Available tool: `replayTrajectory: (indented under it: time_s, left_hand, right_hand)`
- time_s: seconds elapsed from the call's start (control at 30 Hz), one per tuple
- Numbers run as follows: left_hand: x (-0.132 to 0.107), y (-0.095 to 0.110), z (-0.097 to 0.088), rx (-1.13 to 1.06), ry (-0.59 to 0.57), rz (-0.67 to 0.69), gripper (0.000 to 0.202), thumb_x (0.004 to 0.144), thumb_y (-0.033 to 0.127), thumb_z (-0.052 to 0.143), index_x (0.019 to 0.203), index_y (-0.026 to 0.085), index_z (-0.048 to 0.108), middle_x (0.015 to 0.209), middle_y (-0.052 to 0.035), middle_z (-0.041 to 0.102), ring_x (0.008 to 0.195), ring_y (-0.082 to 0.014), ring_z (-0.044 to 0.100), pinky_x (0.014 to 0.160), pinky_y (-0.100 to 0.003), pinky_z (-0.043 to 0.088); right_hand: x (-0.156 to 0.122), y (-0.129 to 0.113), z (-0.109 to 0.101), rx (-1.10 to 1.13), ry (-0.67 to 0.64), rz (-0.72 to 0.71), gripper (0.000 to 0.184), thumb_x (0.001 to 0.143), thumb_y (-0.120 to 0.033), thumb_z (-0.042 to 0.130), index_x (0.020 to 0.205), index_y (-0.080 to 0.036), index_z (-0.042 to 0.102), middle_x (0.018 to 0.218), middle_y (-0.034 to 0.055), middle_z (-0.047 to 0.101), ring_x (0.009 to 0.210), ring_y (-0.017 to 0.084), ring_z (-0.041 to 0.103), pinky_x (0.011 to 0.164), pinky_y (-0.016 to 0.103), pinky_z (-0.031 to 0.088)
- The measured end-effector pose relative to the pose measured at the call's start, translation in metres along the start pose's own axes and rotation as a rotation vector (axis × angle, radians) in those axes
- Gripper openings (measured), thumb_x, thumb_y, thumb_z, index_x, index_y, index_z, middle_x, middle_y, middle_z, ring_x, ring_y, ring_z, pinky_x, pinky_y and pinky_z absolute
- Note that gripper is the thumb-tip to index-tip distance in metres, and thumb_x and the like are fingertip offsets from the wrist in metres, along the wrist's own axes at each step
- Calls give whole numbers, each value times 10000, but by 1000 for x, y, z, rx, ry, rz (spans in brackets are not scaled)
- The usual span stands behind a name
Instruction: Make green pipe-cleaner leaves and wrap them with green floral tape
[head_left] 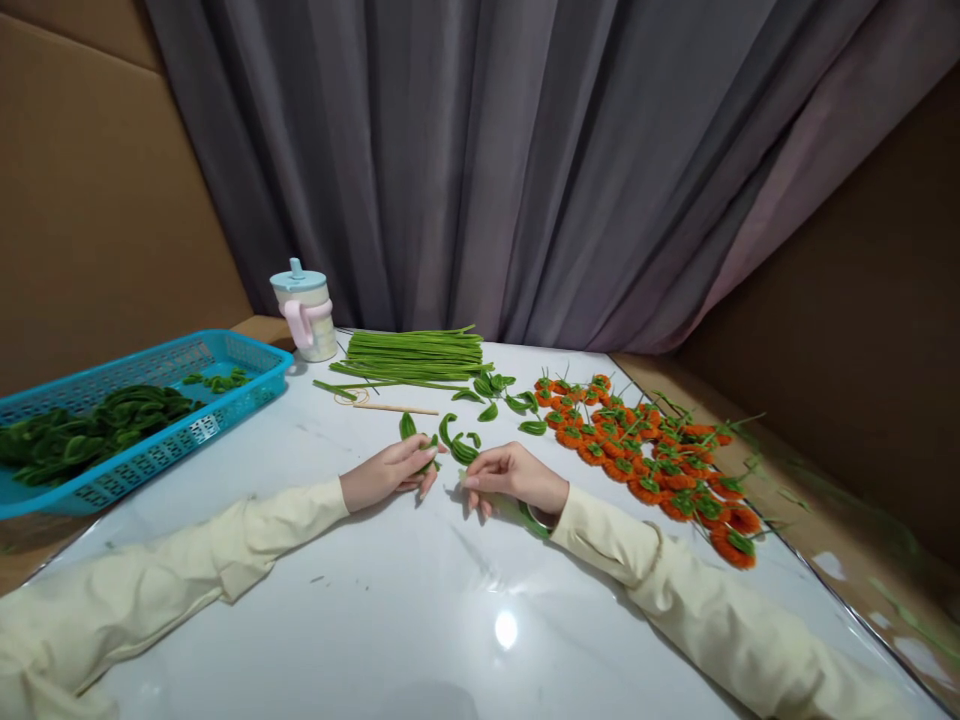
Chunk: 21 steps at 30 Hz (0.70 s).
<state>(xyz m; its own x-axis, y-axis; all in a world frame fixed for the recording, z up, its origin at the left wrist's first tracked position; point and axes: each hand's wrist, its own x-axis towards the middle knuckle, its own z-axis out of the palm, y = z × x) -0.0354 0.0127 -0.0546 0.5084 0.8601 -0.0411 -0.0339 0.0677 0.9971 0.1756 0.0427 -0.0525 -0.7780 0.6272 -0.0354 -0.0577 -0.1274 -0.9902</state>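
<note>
My left hand (386, 470) is closed, its thumb and fingers pinching a green fuzzy pipe-cleaner leaf (407, 427) whose tip rises above the knuckles. Across a small gap, my right hand (521, 475) has thumb and fingertips pressed together; what lies between them is too small to make out. Just beyond its fingertips are curled green leaf pieces (463, 452). More looped green leaves (517, 402) are scattered on the white table behind the right hand. Part of another green strip (534, 522) shows beside the right wrist.
Orange fuzzy flowers (645, 487) with green centres cover the right side. A bundle of green pipe cleaners (412, 355) lies at the back, with a thin wooden stick (396, 408) before it. At left stand a blue basket (247, 352) of green pieces and a lidded cup (319, 330).
</note>
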Motion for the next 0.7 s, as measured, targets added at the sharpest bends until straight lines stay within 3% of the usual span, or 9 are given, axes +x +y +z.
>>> replayTrajectory:
  time_s: [0.07, 0.17, 0.27, 0.37, 0.47, 0.7]
  left_hand:
    - [4, -1, 3, 100, -14, 39, 318, 862, 484, 450, 822, 176, 378, 524, 39, 527, 414, -60, 316, 432, -195, 203]
    - [11, -2, 10, 347, 4, 128, 250, 879, 406, 443, 785, 179, 398, 530, 33, 543, 451, -83, 424, 473, -199, 303]
    - [15, -3, 14, 743, 98, 352, 161, 888, 300, 431, 843, 161, 499, 672, -21, 594, 616, -135, 533, 600, -246, 398]
    - [12, -7, 14, 1034, 128, 600, 188, 909, 213, 366, 934, 136, 536, 795, -75, 587, 744, -175, 520, 685, -288, 414]
    - [10, -11, 12, 1153, 94, 706, 210, 906, 138, 335, 996, 111, 524, 803, -90, 571, 757, -181, 495, 690, -293, 417]
    - [11, -13, 10, 1212, 150, 763, 178, 898, 120, 378, 1009, 105, 517, 799, -88, 562, 751, -182, 496, 682, -294, 427]
  right_hand:
    - [0, -1, -1, 2, -8, 0, 331, 673, -359, 751, 721, -57, 625, 623, 95, 647, 445, 122, 567, 455, 216, 457]
    - [-1, -2, -2, 17, -7, -10, 327, 678, -360, 745, 718, -58, 627, 623, 89, 646, 446, 124, 568, 477, 230, 471]
    - [-2, -3, -3, 48, 33, -23, 307, 686, -349, 740, 710, -63, 631, 611, 80, 643, 441, 122, 564, 469, 220, 462]
    - [-2, -3, -3, 64, 53, -29, 291, 689, -339, 738, 698, -68, 632, 615, 82, 647, 440, 123, 564, 466, 217, 459]
    - [-2, -3, -2, 64, 78, -41, 288, 683, -337, 741, 684, -72, 627, 614, 81, 647, 440, 122, 563, 465, 216, 459]
    - [0, -2, -2, 66, 145, -71, 285, 682, -340, 737, 680, -83, 615, 597, 65, 635, 435, 129, 561, 437, 216, 450]
